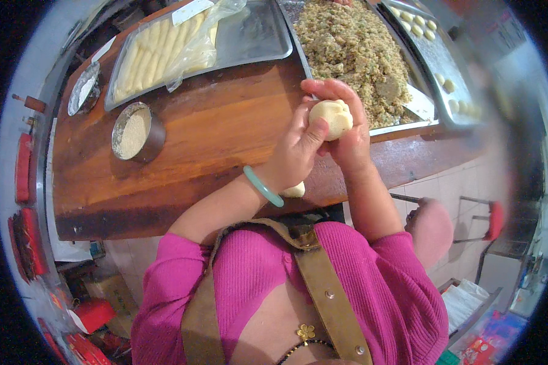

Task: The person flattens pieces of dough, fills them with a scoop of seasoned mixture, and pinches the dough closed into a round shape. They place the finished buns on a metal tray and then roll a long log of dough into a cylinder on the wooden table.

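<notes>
A pale ball of dough (331, 120), gathered in folds at its top right, sits between my two hands above the table's front edge. My left hand (298, 141) presses its thumb against the near side of the ball. Behind and to the right, my right hand (354, 141) cups the ball with curled fingers. Some of the fingers are hidden behind the dough. Under my left wrist, which wears a green bangle (263, 186), another piece of dough (294, 191) lies partly covered. Just beyond my hands is a large tray heaped with crumbly brown filling (352, 52).
On the wooden table (225, 121) stand a round tin of pale grains (134, 132) and a floury bowl (85, 91). Dough strips (149, 58) lie under plastic in a metal tray (256, 36). Another tray (438, 64) holds several dough balls. A pink stool (432, 234) stands below right.
</notes>
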Motion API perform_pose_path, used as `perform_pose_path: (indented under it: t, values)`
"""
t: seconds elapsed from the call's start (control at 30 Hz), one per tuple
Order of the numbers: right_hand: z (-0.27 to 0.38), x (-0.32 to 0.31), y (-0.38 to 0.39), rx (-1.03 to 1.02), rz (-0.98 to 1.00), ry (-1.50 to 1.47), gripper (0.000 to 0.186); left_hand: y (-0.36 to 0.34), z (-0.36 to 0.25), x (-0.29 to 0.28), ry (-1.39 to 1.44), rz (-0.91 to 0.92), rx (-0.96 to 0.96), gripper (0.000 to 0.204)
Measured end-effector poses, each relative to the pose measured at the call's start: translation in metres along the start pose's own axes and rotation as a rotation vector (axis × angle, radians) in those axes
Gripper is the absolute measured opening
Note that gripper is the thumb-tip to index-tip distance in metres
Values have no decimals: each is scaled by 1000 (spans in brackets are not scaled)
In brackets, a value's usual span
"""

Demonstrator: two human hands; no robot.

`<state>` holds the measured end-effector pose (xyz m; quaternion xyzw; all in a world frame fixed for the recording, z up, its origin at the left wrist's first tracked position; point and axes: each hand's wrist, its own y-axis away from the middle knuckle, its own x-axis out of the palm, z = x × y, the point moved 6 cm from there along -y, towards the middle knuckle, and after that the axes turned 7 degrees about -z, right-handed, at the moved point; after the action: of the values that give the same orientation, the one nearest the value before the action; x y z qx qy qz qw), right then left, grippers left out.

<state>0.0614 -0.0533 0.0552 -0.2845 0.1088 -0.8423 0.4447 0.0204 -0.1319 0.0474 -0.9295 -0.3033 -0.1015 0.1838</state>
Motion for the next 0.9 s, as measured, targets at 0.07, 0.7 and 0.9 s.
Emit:
perform_pose_path:
  t: [0.07, 0.7, 0.9]
  values:
    - [-2, 4, 0, -33, 73, 40, 53, 1, 2, -5, -15, 94, -87, 43]
    - [-1, 18, -1, -66, 62, -127, 36, 11, -26, -8, -371, -46, 403, 53]
    - [8, 31, 0, -64, 317, -23, 48, 8, -16, -13, -253, 209, 212, 56]
